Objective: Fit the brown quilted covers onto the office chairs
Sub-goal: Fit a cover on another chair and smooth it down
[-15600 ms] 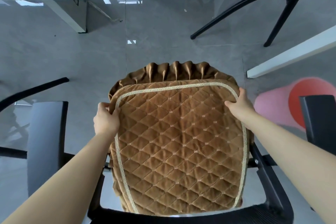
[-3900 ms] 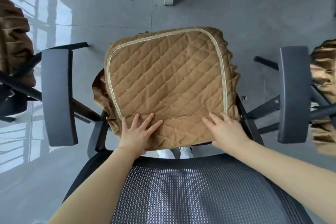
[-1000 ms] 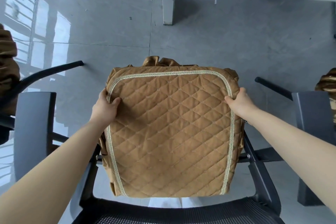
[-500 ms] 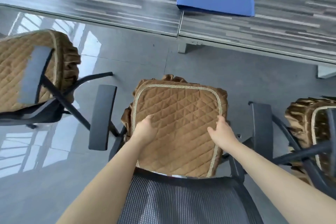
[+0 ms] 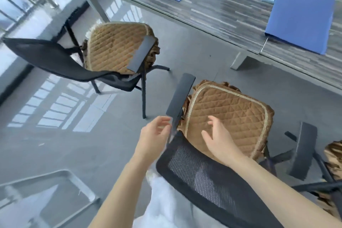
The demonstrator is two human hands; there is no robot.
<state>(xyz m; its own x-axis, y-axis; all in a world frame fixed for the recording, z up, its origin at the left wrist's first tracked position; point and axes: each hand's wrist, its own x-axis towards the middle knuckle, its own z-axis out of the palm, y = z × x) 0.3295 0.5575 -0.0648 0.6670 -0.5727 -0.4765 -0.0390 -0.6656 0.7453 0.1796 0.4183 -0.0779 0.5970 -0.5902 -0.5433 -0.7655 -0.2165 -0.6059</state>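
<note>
1. Cover (image 5: 229, 114) sat on the seat right under my right hand (image 5: 215, 140), looked fitted.
2. Both hands loose-fingered, holding nothing; left hand (image 5: 154, 135) beside the armrest (image 5: 180, 96).
3. Chair (image 5: 114, 52) beyond my left hand was covered too, so mostly done, I'd guess.

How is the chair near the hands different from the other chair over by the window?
The near chair stands right under the hands, its mesh back towards the camera; the far chair stands apart to the left, turned sideways. The right hand hovers over the near chair's cover; nothing touches the far chair's cover. Both are black mesh armchairs with brown quilted covers on the seats.
</note>
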